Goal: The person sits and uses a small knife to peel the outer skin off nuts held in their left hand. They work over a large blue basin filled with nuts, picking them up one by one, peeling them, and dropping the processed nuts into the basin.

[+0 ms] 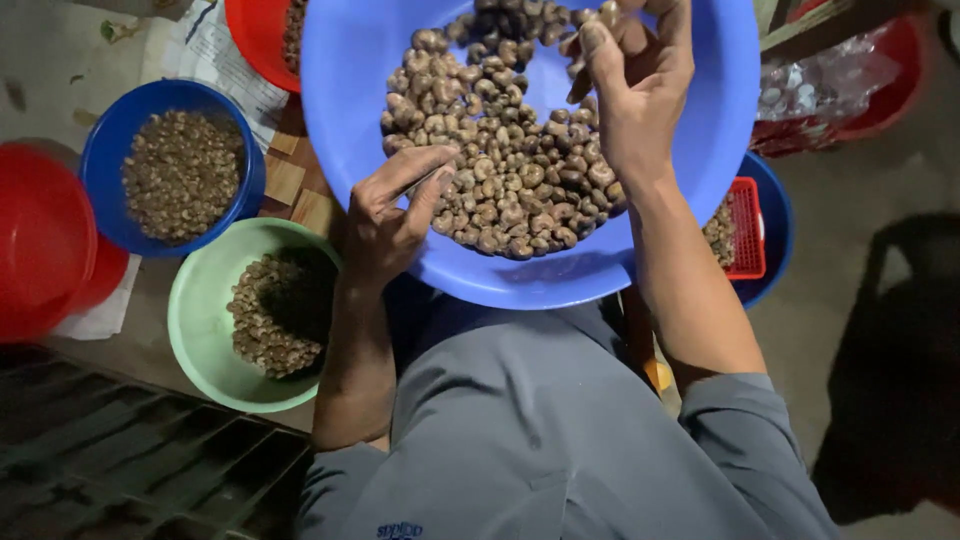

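Lap: grey shirt (540, 440) fills the near edge, with the big blue basin (720, 120) resting over it.
Basin contents: brown-skinned cashew nuts (510, 170) heaped in the middle and near side; the rim and far wall show bare plastic.
Left hand (385, 225): fingers narrow, pinched on what looks like a thin blade or pick, though I cannot tell for sure, its tip touching the nuts at the near rim.
Right hand (640, 90): fingers closed on a single nut (608, 12) lifted above the heap.
Done so far: green bowl (205, 320) holds a partial load of paler nuts; small blue bowl (110, 160) carries a shallow layer of darker bits.
Left to do: by my judgement most of it, since the basin heap is large.
Edges: red bowl (40, 240) sits just beside the small blue bowl; a red basket (748, 230) peeks from under the basin's right side.
Open room: bare floor (850, 230) on the right; the left is crowded with bowls.
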